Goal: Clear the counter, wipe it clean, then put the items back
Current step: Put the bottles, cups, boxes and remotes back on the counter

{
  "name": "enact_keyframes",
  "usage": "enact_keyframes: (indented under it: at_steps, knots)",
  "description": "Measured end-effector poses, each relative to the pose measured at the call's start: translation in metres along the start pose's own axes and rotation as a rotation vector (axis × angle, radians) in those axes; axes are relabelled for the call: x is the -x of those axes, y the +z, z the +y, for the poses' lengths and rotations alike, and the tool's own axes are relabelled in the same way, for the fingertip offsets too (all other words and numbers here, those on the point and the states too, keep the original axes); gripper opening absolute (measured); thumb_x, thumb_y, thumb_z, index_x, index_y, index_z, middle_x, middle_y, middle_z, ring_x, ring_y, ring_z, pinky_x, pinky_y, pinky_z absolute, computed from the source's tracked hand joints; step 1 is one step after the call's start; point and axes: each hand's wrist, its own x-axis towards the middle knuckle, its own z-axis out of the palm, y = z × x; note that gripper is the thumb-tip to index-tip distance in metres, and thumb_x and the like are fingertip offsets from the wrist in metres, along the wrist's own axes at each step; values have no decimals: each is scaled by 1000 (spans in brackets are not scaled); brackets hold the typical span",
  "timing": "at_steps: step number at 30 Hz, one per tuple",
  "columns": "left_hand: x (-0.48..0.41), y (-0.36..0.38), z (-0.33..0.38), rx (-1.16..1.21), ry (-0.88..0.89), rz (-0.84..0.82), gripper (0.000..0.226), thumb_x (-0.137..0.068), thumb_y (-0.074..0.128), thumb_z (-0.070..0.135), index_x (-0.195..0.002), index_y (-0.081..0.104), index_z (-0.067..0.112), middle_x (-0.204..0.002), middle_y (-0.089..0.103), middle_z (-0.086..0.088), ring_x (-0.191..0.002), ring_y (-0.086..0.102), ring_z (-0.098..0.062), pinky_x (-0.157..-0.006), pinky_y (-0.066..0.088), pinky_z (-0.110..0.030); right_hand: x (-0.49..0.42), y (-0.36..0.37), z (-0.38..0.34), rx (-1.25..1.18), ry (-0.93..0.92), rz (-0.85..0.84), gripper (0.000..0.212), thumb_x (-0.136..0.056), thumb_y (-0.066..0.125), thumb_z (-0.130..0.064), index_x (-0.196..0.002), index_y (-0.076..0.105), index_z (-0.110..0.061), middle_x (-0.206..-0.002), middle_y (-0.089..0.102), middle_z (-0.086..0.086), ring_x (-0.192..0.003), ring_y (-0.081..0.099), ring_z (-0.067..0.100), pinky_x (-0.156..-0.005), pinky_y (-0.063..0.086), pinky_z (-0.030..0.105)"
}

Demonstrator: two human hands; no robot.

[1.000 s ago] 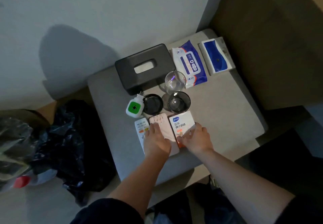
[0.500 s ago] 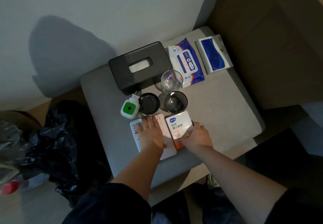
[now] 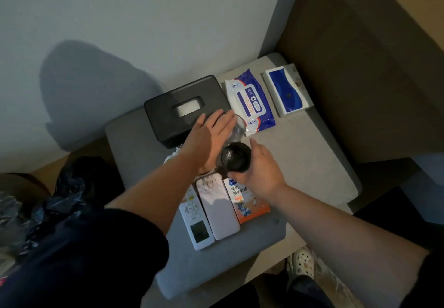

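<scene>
Right hand (image 3: pixel 262 175) grips the dark glass (image 3: pixel 236 157), fingers curled round its wall, near the middle of the grey counter (image 3: pixel 300 158); I cannot confirm whether the glass touches the surface. Left hand (image 3: pixel 211 139) is flat with straight fingers and holds nothing, over the clear glass (image 3: pixel 239 128) and a corner of the black tissue box (image 3: pixel 177 110). Nearer me, side by side: remote (image 3: pixel 195 221), pink case (image 3: pixel 217 209), orange box (image 3: pixel 249 202). Behind: wipes pack (image 3: pixel 249 103), blue tissue pack (image 3: pixel 287 91).

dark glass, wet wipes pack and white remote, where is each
dark glass (image 3: pixel 236 157): head view, on its inner base
wet wipes pack (image 3: pixel 249 102): head view, on its blue label
white remote (image 3: pixel 197 232): head view, on its small screen
</scene>
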Motion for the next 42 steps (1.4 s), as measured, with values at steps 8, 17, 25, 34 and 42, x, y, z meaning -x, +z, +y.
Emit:
enact_keyframes:
  at_steps: [8,17,25,34,42]
  knots:
    - [-52,-12,-4,-196,275,-168,84,-91,61,19,-156,7,24,-161,14,-7,-147,14,-27,-118,15,-44,-3,15,-5,-26,45,-7,94,-69,81,-45,-142,29,-17,-131,48,5,-121,45,24,-99,44,41]
    - [-44,-21,-7,-260,232,-96,73,-91,65,24,-150,23,21,-144,35,-8,-125,37,-25,-91,45,-34,-1,17,3,-2,64,21,88,-75,77,-43,-144,27,-21,-133,46,2,-123,43,21,-100,45,38]
    - [-13,-40,-19,-227,167,-1,79,-87,62,26,-153,18,23,-138,38,-6,-119,38,-23,-75,42,-27,-18,17,-21,95,-10,-6,78,-74,77,-30,-137,33,-17,-132,43,6,-117,46,25,-95,48,38]
    - [8,-75,-11,-123,144,69,78,-68,85,34,-136,53,12,-106,57,-12,-90,55,-26,-57,43,-28,-1,-26,-25,-134,68,159,71,-69,81,-23,-127,42,-13,-125,48,5,-108,56,24,-91,52,38]
    - [31,-154,52,61,65,-12,69,-80,72,27,-140,39,19,-131,40,-9,-114,51,-27,-87,49,-38,41,-126,-29,-56,60,200,61,-70,77,-25,-122,45,-16,-121,49,3,-106,57,23,-86,49,32]
